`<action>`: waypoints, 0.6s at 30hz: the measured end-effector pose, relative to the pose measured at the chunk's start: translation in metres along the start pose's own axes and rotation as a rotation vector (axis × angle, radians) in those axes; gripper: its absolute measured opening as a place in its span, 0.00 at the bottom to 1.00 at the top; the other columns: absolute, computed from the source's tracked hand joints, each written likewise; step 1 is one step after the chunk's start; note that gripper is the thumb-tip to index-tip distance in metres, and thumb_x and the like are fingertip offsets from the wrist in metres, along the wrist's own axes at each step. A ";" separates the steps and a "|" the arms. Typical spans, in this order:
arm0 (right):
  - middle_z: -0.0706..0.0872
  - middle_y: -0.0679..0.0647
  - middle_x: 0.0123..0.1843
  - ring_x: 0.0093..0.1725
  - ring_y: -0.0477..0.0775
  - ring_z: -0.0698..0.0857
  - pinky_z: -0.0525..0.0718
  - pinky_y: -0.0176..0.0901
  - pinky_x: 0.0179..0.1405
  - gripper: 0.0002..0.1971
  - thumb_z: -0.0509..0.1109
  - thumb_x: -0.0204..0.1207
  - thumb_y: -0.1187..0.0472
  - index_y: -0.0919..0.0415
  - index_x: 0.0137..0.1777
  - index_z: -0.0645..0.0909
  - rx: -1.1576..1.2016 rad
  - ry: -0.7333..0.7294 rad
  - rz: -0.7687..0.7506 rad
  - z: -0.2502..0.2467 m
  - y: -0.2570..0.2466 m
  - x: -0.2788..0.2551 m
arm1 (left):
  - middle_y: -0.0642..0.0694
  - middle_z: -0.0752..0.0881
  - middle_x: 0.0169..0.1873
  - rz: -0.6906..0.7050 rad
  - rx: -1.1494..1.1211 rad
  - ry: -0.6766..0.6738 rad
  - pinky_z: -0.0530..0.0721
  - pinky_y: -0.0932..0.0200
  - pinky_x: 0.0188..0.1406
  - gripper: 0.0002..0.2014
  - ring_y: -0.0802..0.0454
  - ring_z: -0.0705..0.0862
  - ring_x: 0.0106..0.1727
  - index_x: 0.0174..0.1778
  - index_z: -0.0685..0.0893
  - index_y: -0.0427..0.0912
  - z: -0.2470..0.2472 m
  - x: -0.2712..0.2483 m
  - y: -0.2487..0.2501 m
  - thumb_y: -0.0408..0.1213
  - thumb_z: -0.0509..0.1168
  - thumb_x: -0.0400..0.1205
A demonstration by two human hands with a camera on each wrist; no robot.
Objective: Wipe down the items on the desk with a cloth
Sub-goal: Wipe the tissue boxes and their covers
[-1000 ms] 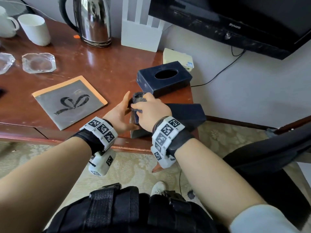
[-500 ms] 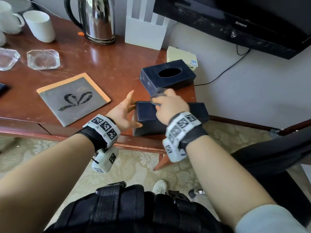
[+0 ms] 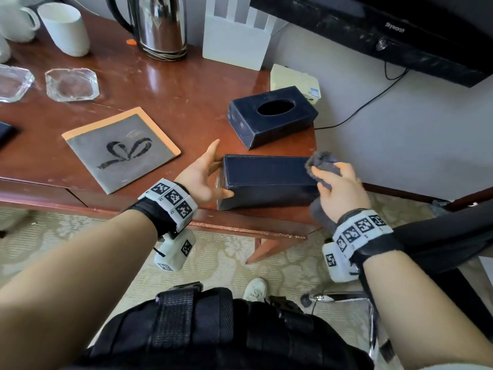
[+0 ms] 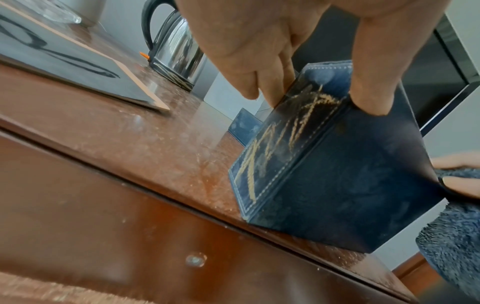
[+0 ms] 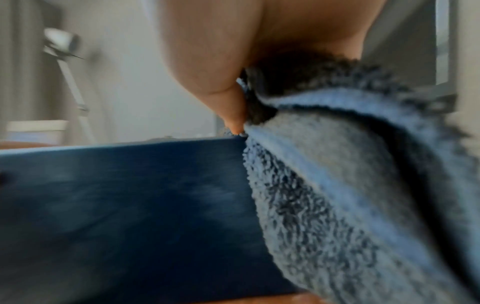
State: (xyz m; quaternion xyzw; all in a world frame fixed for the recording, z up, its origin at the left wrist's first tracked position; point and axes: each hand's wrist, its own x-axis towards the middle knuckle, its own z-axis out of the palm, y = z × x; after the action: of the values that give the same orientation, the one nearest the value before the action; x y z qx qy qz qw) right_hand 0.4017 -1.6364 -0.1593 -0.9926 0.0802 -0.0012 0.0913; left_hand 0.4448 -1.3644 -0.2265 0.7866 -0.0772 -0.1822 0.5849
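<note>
A glossy reddish-brown wooden desk [image 3: 173, 84] with a drawer front along its near edge, dusty and scuffed on top. Behind it, and off to the right, is a plain pale grey wall [image 3: 400, 134], with a black Skyworth TV [image 3: 373, 30] mounted high on it. A thin black cable [image 3: 368, 102] hangs from the TV and runs down toward the desk. The floor is beige carpet [image 3: 226, 260] with a faded floral pattern. Soft daylight reflects off the desk top.
</note>
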 end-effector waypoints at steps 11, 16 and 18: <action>0.65 0.55 0.78 0.75 0.53 0.68 0.67 0.36 0.66 0.32 0.65 0.80 0.61 0.49 0.81 0.55 0.405 0.153 -0.021 -0.047 -0.026 0.012 | 0.44 0.70 0.71 -0.024 0.358 -0.003 0.65 0.53 0.75 0.45 0.49 0.68 0.74 0.80 0.58 0.43 0.010 0.007 -0.027 0.37 0.76 0.70; 0.73 0.55 0.68 0.65 0.48 0.75 0.72 0.35 0.65 0.27 0.73 0.74 0.60 0.56 0.72 0.69 0.633 0.347 -0.054 -0.066 -0.028 0.018 | 0.45 0.68 0.68 0.108 0.398 0.019 0.59 0.67 0.68 0.41 0.49 0.67 0.72 0.80 0.58 0.39 -0.009 0.003 0.016 0.39 0.73 0.74; 0.74 0.58 0.64 0.60 0.47 0.75 0.70 0.27 0.57 0.26 0.75 0.72 0.61 0.60 0.68 0.70 0.652 0.435 -0.046 -0.075 -0.026 0.020 | 0.47 0.68 0.67 0.179 0.449 0.034 0.58 0.70 0.66 0.42 0.50 0.67 0.72 0.80 0.58 0.40 -0.026 0.001 0.049 0.46 0.72 0.74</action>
State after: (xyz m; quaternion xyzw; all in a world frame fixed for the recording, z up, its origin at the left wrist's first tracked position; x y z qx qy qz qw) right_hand 0.4240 -1.6277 -0.0814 -0.8896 0.0709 -0.2392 0.3826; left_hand 0.4604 -1.3565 -0.1739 0.8899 -0.1750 -0.0947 0.4105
